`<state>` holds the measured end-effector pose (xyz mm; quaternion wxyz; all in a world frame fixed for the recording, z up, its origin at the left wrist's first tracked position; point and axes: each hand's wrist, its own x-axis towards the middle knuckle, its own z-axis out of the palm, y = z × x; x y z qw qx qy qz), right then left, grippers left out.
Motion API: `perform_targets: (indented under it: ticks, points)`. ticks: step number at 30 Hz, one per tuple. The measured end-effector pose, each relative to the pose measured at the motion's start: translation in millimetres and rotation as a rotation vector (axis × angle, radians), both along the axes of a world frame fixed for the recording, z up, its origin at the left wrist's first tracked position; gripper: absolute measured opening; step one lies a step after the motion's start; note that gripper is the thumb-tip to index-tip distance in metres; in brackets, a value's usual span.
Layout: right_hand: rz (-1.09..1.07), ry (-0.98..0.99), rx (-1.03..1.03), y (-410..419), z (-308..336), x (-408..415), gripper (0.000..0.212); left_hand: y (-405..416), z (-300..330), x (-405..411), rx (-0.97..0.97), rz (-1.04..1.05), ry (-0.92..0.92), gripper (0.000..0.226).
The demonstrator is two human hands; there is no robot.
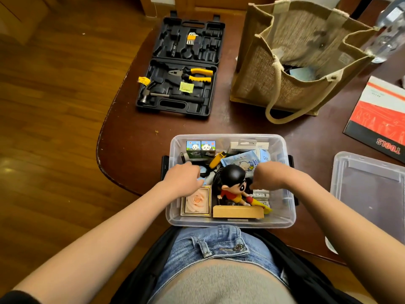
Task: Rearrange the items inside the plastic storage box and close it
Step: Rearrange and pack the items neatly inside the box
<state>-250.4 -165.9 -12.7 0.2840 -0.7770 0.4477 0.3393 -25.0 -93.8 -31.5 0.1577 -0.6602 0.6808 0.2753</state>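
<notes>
Clear storage box sits lower centre on table edge, w/ both hands inside to shuffle contents. Left hand and right hand fingers curl down, grip can't tell. Lid waits right of box.

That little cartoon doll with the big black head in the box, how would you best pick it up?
Probably by the head, from straight above. The figurine lies on top of the other items in the plastic storage box, its round black head uppermost and clear between the left hand and right hand. Its thin limbs lie against a wooden block, harder to pinch.
</notes>
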Motion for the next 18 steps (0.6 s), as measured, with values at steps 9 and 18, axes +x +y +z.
perform_targets:
  ticks: [9, 18]
  points:
    - [-0.020, -0.412, -0.127, 5, 9, 13, 0.047, -6, 2, 10, -0.100, 0.038, 0.055, 0.037]
    - [0.101, -0.445, -0.077, 15, -13, 27, 0.065, -7, 0, 11, 0.114, -0.105, 0.114, 0.043]
